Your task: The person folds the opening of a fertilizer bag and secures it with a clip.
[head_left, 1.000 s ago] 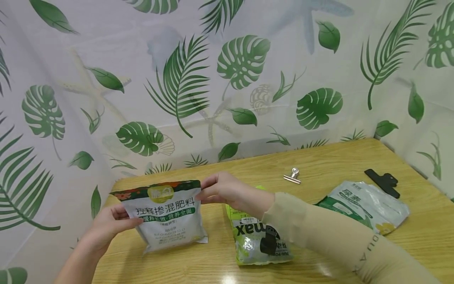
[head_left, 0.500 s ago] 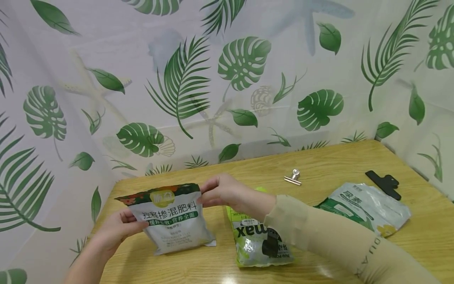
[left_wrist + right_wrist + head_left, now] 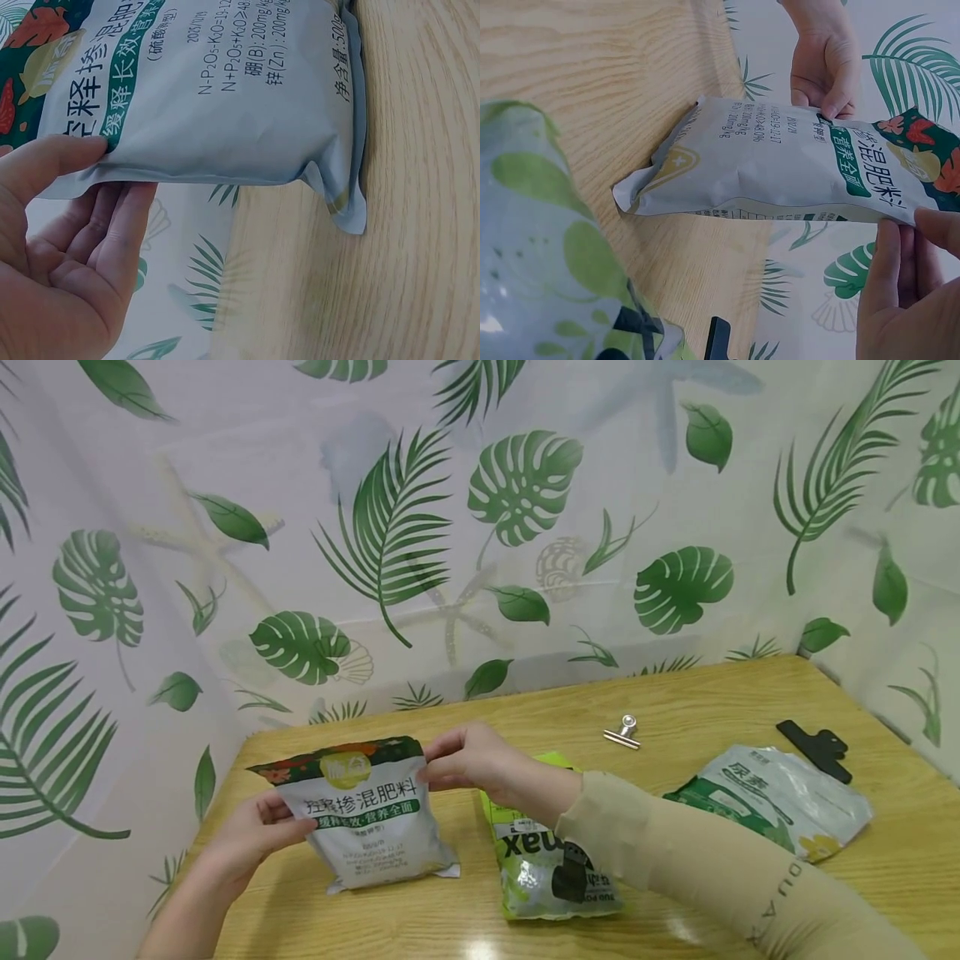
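Observation:
A white fertilizer bag (image 3: 375, 843) with a dark green, flowered top band stands nearly upright at the left of the table, its lower edge close to the wood. My left hand (image 3: 251, 837) pinches its left side, thumb on the printed front and fingers behind; the left wrist view shows this grip on the bag (image 3: 217, 127) near the green stripe. At the opposite side, high up by the band, my right hand (image 3: 480, 767) pinches the edge. In the right wrist view the bag (image 3: 757, 161) spans between both hands, its bottom corner towards the wooden table (image 3: 615, 60).
Right of the held bag lies a lime-green bag (image 3: 525, 885) with a black clip (image 3: 570, 872) on it, partly under my right forearm. A silver metal clip (image 3: 623, 732) is farther back. At the right are a white-and-green bag (image 3: 802, 810) and another black clip (image 3: 817, 749).
The white bag and my left hand have shifted a little to the right over the last second. My right hand keeps its grip in almost the same place.

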`<state>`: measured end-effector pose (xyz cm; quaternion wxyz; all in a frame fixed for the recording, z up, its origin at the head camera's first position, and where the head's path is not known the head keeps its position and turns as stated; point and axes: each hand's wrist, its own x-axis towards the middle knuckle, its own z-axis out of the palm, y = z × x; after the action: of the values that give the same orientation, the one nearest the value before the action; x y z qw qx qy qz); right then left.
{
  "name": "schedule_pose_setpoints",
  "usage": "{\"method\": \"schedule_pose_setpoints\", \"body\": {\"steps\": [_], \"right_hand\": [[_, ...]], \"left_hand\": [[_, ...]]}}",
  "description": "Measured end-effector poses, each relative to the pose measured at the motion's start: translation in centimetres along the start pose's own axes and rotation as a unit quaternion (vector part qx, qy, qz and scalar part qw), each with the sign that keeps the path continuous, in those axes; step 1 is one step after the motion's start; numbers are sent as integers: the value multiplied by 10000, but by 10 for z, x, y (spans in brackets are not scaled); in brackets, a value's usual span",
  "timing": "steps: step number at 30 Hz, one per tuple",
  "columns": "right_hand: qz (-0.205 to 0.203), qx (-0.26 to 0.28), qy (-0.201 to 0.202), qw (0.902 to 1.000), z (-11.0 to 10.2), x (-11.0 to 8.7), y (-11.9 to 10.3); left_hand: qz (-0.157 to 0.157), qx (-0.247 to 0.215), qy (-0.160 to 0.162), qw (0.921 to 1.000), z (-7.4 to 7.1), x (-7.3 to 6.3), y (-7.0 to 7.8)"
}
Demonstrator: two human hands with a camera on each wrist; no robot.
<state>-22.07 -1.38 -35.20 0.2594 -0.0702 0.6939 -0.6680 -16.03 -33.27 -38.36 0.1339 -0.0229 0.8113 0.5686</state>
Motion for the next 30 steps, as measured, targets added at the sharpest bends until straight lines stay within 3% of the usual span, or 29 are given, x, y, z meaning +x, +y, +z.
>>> {"method": "schedule_pose_setpoints", "body": {"steps": [15, 30], "right_hand": [[-203, -295, -45, 9993, -2, -1, -1], [-488, -666, -149, 9965, -2, -9, 8]], "left_hand": [[77, 142, 451, 9989, 2, -2, 8], [-23, -19, 535, 9986, 4, -9, -2]]}}
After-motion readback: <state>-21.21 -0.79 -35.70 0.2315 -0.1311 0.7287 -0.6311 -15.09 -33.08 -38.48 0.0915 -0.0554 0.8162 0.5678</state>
